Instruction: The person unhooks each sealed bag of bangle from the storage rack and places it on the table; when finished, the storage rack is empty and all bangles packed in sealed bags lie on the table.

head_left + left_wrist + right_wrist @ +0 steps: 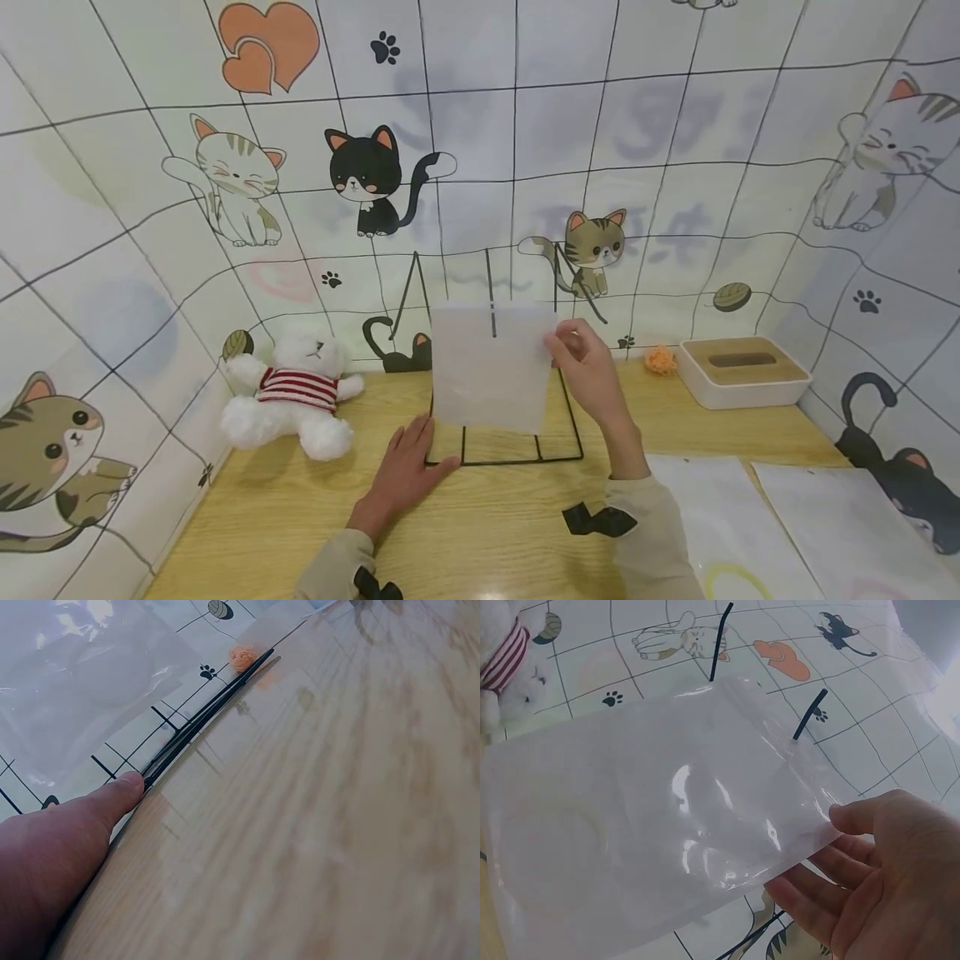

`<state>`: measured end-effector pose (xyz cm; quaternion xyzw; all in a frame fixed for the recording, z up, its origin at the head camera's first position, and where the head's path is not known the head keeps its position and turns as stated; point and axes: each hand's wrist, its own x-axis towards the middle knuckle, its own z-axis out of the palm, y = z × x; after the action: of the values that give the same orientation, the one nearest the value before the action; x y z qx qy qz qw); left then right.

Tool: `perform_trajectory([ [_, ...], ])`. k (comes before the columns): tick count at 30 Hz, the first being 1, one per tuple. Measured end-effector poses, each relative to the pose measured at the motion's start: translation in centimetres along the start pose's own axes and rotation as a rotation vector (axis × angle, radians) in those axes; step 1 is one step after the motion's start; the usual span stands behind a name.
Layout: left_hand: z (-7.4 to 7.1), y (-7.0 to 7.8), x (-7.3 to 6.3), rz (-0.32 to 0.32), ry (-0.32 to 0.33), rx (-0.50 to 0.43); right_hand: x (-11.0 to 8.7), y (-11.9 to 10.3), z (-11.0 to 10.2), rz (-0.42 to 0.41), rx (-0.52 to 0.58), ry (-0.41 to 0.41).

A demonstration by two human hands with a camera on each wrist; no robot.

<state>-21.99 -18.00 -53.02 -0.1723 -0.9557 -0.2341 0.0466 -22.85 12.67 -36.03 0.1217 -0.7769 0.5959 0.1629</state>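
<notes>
A translucent white plastic bag [489, 371] stands in front of a black wire rack [522, 460], with the rack's prongs [810, 714] rising beyond its top edge. My right hand [590, 371] pinches the bag's upper right corner between thumb and fingers. In the right wrist view, a faint round shape shows through the bag [652, 817]. My left hand [408, 467] rests flat on the table at the rack's front left corner, its thumb [120, 796] touching the base wire. Whether the bag hangs on the prongs I cannot tell.
A white plush bear [296, 392] in a striped top sits left on the wooden table [480, 533]. Behind on the right are an orange yarn ball [660, 360] and a tissue box [744, 375]. Two more flat white bags [712, 500] lie front right. Cat-patterned walls enclose the table.
</notes>
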Motion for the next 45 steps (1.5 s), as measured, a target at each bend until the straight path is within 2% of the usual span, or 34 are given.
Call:
perform_trajectory([
  [10,-0.1,-0.3,-0.3,-0.006,0.035,-0.007,-0.4,-1.3,1.6,-0.079,-0.074,-0.015],
  [17,0.2,-0.5,-0.4,-0.010,0.040,0.007,-0.7,-1.8,1.8,-0.104,-0.056,-0.072],
  [24,0.4,-0.3,-0.4,-0.002,0.029,-0.003,-0.9,-2.0,1.5,-0.188,-0.089,-0.073],
  [32,0.5,0.0,-0.2,0.024,0.050,0.016,-1.2,-2.2,1.0,-0.201,-0.147,-0.067],
  [45,0.3,0.0,-0.1,0.010,0.017,0.035,-1.5,-2.4,0.0,-0.198,-0.174,-0.067],
])
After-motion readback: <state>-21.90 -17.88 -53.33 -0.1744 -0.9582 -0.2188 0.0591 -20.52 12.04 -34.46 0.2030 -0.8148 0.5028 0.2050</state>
